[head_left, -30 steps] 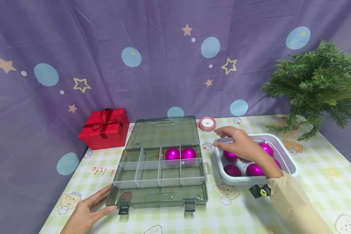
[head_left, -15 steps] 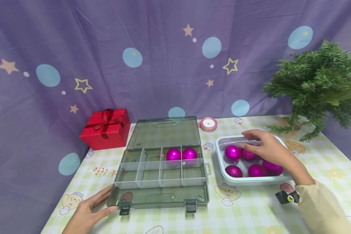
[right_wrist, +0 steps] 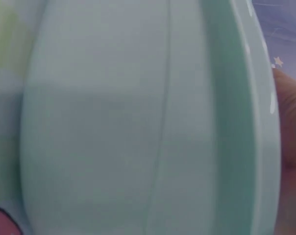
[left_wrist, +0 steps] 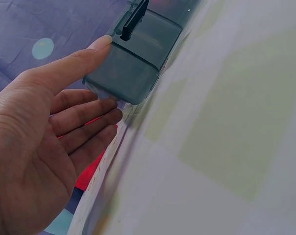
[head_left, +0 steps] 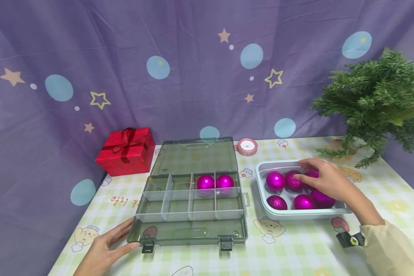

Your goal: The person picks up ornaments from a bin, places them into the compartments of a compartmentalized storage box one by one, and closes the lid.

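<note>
Magenta baubles: seven visible in the head view. Five lie in the pale tray (head_left: 262, 191) at right: one smooth at the back left (head_left: 275, 180), one glittered beside it (head_left: 293, 181), one mostly hidden under the right hand (head_left: 326, 180), one glittered at the front left (head_left: 276, 202), one smooth at the front (head_left: 304, 201), with a further one (head_left: 322, 199) half covered by the wrist, making six in the tray. Two more (head_left: 205, 182) (head_left: 224, 181) sit in adjacent back compartments of the organiser case (head_left: 189, 234).

Organiser case: one, grey translucent, lid folded flat behind, two latches at the front edge.

Hands: two. Right hand reaches into the tray, fingers bent over the back baubles; whether it grips one cannot be told. Left hand (head_left: 105, 249), fingers straight, rests flat against the case's front left corner (left_wrist: 126, 78).

Other items on the tabletop (head_left: 296, 245): one red gift box (head_left: 125, 150), one ribbon spool (head_left: 246, 146), one small green tree (head_left: 376, 103).
</note>
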Demonstrator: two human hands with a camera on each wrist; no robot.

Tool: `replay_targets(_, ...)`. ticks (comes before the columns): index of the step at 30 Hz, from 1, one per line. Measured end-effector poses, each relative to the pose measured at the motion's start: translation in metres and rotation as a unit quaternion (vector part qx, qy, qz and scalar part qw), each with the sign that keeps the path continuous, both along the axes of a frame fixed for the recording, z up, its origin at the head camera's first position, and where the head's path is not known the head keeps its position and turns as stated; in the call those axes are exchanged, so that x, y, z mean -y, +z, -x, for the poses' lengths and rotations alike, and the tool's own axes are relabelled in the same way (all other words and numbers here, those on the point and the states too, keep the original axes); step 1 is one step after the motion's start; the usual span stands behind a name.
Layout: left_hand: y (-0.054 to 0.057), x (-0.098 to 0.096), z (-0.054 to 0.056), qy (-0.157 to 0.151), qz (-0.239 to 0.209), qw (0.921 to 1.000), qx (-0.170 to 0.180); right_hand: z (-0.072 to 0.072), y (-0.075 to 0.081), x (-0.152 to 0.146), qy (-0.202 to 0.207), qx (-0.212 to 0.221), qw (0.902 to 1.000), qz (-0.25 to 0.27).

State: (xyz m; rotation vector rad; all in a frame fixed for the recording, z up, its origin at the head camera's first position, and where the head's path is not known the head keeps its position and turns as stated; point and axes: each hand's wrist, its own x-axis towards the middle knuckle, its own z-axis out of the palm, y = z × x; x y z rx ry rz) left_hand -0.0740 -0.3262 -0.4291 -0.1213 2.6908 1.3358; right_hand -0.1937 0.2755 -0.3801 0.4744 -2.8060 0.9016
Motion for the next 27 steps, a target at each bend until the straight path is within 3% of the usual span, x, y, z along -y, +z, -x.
replay_targets(11, 0.002, 0.0, 0.0, 0.001, -0.006, 0.9998, 0.019, 0.003, -0.012, -0.001, 0.03, -0.047, 0.9979, -0.034)
replay_targets(27, -0.002, 0.001, -0.002, -0.002, 0.002, 0.9999, -0.013, 0.01, -0.024, 0.0, 0.05, -0.107, 0.9891, -0.088)
